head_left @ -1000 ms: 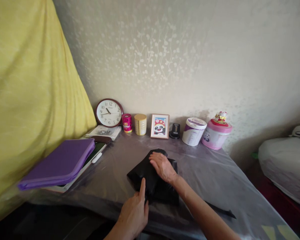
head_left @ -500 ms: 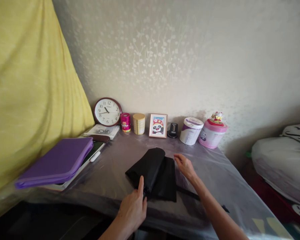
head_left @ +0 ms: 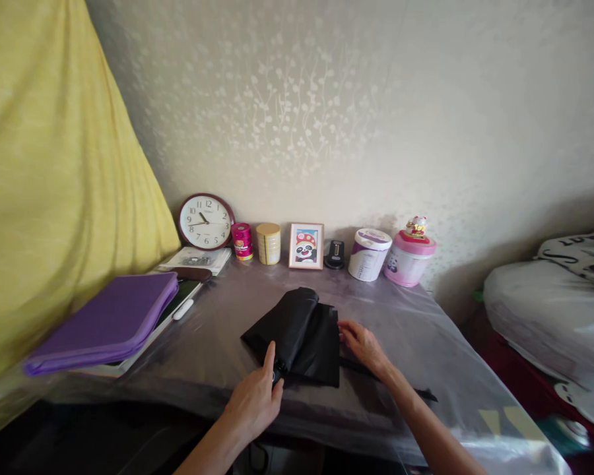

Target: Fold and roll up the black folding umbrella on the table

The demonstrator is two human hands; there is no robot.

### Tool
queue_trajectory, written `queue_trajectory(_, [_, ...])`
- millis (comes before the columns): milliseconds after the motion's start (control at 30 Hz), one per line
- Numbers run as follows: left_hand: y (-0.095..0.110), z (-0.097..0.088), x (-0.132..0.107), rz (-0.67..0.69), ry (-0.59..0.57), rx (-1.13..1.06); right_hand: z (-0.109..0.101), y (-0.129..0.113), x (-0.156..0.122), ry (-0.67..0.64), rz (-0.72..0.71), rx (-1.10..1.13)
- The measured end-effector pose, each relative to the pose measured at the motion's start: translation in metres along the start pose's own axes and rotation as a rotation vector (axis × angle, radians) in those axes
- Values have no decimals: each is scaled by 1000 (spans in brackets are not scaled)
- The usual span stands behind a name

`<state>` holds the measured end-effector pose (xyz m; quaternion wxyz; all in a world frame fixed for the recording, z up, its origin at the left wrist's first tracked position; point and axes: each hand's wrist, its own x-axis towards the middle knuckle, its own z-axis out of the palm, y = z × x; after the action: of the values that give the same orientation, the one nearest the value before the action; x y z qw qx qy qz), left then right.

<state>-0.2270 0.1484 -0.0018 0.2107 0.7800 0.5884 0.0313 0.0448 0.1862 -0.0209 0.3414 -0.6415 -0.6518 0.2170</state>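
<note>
A black folding umbrella (head_left: 297,323) lies on the table in front of me, its fabric loosely gathered, with a flap spread to the right. My left hand (head_left: 255,399) is closed about its near, handle end, the index finger stretched along the fabric and the thumb beside the handle. At the flap's right edge, the fingertips of my right hand (head_left: 361,343) pinch the fabric. A thin black strap (head_left: 426,394) runs from the flap under my right forearm, which hides part of it.
A purple folder (head_left: 103,320) lies on books at the left, beside a white pen-like object (head_left: 183,309). Along the wall stand a clock (head_left: 206,221), a pink can (head_left: 242,241), a yellow-lidded jar (head_left: 268,244), a picture frame (head_left: 305,246) and tubs (head_left: 369,254). Plastic covers the table (head_left: 400,310).
My right hand has come in from beside the umbrella to the right edge of its flap. My left hand stays at the handle end. The whole view has shifted slightly.
</note>
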Motion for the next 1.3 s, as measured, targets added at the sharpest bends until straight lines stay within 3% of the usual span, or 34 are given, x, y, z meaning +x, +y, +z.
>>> queue_trajectory(200, [-3,0,1,7,5,-17,10,-12,-2,12,-141,185])
queue_trajectory(500, [-4,-7,0,13,-34,-125,7,-46,-1,81,-481,-212])
queue_trajectory(633, [-3,-11,-2,5,-48,-168,6,-55,0,127,-515,-293])
queue_trajectory(833, [-2,-13,-2,-1,-93,-261,8,-55,4,-46,-586,-196])
queue_trajectory(1000, [-4,-11,-1,-35,-144,-314,8,-47,6,-30,-591,-119])
queue_trajectory(1300, [-4,-14,-3,6,-32,-206,15,-63,15,52,-588,-85])
